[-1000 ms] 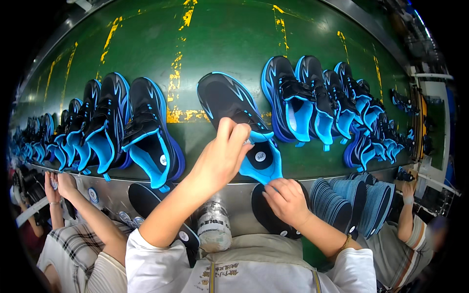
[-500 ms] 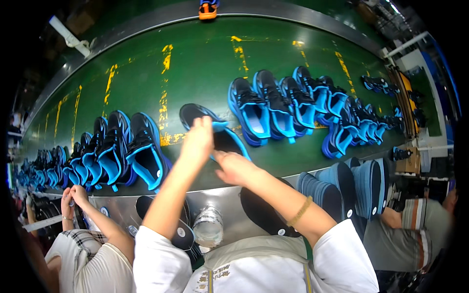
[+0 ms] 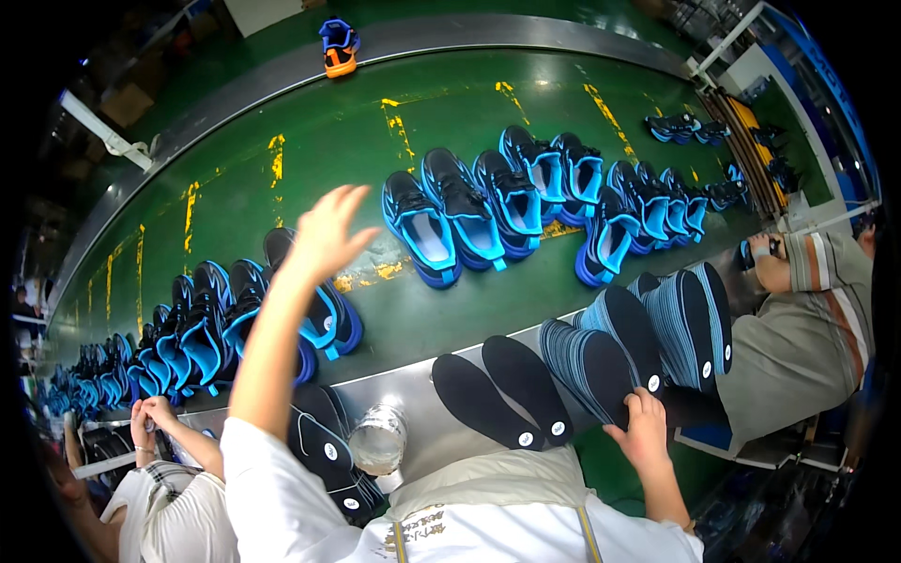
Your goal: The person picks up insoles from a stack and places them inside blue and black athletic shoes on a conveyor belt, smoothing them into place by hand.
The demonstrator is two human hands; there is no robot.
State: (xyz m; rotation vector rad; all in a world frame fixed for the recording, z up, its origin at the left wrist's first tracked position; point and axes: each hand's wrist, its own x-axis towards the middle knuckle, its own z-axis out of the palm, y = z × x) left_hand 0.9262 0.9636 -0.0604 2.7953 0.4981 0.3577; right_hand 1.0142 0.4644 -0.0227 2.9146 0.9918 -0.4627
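My left hand is raised over the green conveyor belt with its fingers spread and nothing in them. Just beneath it, partly hidden by my forearm, sits a black and blue sports shoe with a white round sticker inside. At the lower right my right hand pinches the heel end of a black insole on top of a blue-edged stack. A pair of black insoles, one on the left and one on the right, lies flat on the metal ledge beside that stack.
More insole stacks stand farther right, next to a co-worker's sleeve. Shoes line the belt on the right and left. A clear plastic-wrapped roll stands on the ledge. Another person's hands are at left.
Both hands have left the shoe they were on. My left hand has opened and lifted away; my right hand has moved right to the insole stack. The shoe now stands at the left row's end.
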